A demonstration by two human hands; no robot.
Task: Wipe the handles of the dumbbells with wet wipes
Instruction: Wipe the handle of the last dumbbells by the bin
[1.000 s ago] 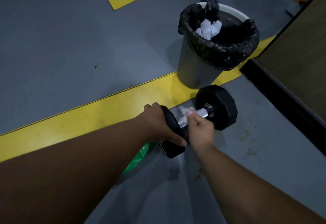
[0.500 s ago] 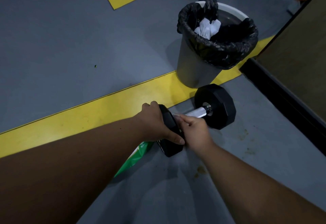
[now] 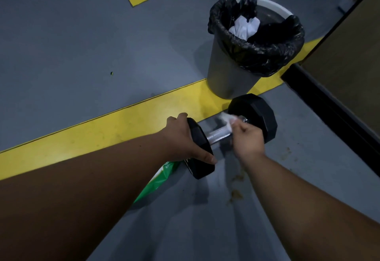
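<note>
1. On the grey floor (image 3: 82, 44), just at the six o'clock side of the yellow line (image 3: 92, 135), lies the dumbbell (image 3: 230, 133), its bar running from the near head at about eight o'clock up to the far head at two o'clock.
2. Of the two hands, the left hand (image 3: 183, 137) is cupped over the near black head, fingers over its top and thumb down its face; I judge this is to stop the weight rolling while the bar is rubbed.
3. The right hand (image 3: 247, 137) is curled round a white wet wipe (image 3: 227, 119) and presses it against the chrome handle (image 3: 218, 135), close to the far head. The wipe is blurred, so I would say a stroke along the bar is under way.
4. A green wipes packet (image 3: 158, 180) lies on the floor partly under the left forearm, at seven o'clock of the dumbbell, handy for a fresh sheet.
5. A bin (image 3: 228, 79) with a black liner stands on the yellow line at twelve o'clock of the dumbbell, just beside the far head, with crumpled white wipes (image 3: 244, 27) inside; it seems placed so that spent sheets drop in without a reach.
6. Only this one dumbbell shows, so how much of the task is left I cannot tell.
</note>
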